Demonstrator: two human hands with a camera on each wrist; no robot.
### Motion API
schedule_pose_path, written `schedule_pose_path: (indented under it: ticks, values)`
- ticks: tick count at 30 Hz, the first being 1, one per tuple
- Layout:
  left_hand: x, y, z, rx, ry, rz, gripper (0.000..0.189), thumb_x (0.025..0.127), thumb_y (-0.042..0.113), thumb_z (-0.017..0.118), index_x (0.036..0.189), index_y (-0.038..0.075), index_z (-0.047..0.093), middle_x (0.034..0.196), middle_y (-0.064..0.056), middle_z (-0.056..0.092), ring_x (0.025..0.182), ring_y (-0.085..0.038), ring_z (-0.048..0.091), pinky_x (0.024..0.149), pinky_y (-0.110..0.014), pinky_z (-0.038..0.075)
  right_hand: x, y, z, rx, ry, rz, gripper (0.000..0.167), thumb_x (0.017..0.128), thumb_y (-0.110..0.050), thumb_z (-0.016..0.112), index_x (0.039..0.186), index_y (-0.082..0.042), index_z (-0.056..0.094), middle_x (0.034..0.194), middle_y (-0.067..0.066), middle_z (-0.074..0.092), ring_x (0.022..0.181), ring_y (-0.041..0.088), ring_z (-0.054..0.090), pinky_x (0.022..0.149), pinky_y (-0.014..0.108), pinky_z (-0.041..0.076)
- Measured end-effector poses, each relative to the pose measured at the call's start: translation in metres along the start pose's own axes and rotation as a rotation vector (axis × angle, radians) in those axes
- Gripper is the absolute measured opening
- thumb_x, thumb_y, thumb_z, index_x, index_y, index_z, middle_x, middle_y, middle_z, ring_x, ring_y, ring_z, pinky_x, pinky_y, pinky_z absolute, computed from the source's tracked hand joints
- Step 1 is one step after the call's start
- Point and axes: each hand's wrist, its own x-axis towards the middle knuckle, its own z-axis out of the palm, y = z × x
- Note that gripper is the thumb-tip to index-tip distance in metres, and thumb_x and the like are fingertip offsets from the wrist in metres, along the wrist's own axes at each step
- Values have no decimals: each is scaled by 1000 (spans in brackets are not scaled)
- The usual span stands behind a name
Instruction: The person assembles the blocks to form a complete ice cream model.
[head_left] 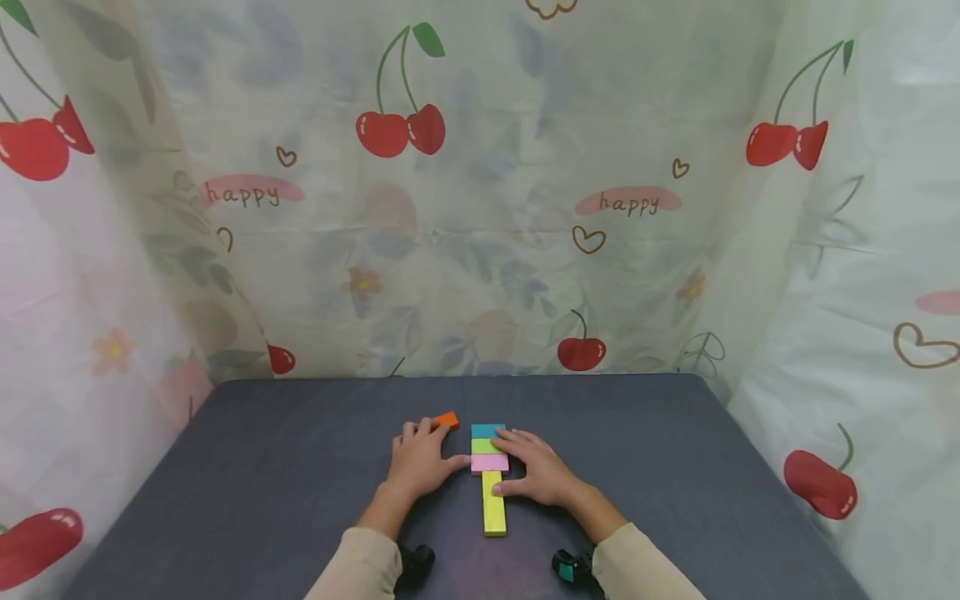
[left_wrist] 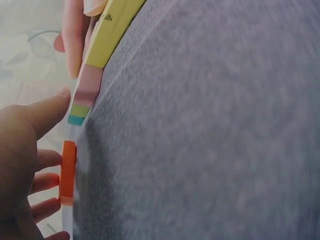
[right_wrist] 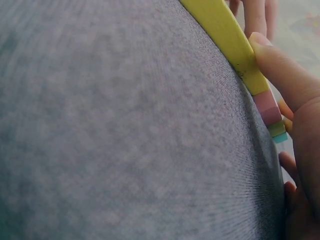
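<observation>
On the dark table, a teal block (head_left: pixel 486 431), a lime green block (head_left: pixel 482 446) and a pink block (head_left: pixel 490 463) lie side by side in a column. A long yellow block (head_left: pixel 493 512) extends from the pink one toward the person, like a stem. My left hand (head_left: pixel 420 465) rests at the column's left, its thumb tip at the pink block's edge. Its other fingertips touch an orange block (left_wrist: pixel 67 175), which lies apart and angled. My right hand (head_left: pixel 546 477) spreads on the right, thumb on the yellow block (right_wrist: pixel 232 40), fingertips over the teal and green blocks.
The dark grey cloth-covered table (head_left: pixel 285 483) reaches back to a hanging curtain (head_left: pixel 480 292) printed with cherries, which also encloses both sides. Black wrist-worn devices sit under each forearm, beside the beige sleeves (head_left: pixel 360 567).
</observation>
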Motion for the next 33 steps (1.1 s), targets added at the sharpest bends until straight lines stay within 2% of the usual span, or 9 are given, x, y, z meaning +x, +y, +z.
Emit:
schedule_pose_path:
  ticks: [12, 19, 28, 33]
  values:
    - [6, 14, 4, -20, -16, 13, 80, 81, 64, 66, 141, 12, 54, 138, -13, 48, 122, -37, 39, 100, -60, 29, 0, 1, 0, 13, 5, -2, 81, 81, -61, 68, 148, -21, 45, 155, -2, 34, 143, 31, 24, 108, 62, 18]
    - [11, 18, 5, -19, -61, 19, 80, 82, 63, 66, 143, 13, 51, 141, -13, 45, 126, -37, 37, 102, -59, 27, -1, 1, -1, 27, 13, -28, 81, 82, -59, 69, 148, -18, 45, 155, 2, 35, 142, 34, 26, 107, 64, 19]
    - [20, 20, 2, -61, -155, 96, 69, 86, 50, 69, 144, 15, 51, 147, -9, 42, 133, -35, 34, 104, -59, 26, 0, 3, 1, 13, -5, 8, 83, 81, -63, 67, 149, -23, 43, 155, -1, 33, 142, 30, 24, 108, 61, 19]
    - [23, 21, 1, -80, -180, 137, 67, 88, 44, 69, 144, 13, 50, 148, -8, 41, 135, -34, 33, 105, -57, 26, 0, 3, 0, 25, -2, 0, 83, 81, -61, 68, 149, -21, 43, 155, 0, 33, 142, 31, 24, 108, 62, 19]
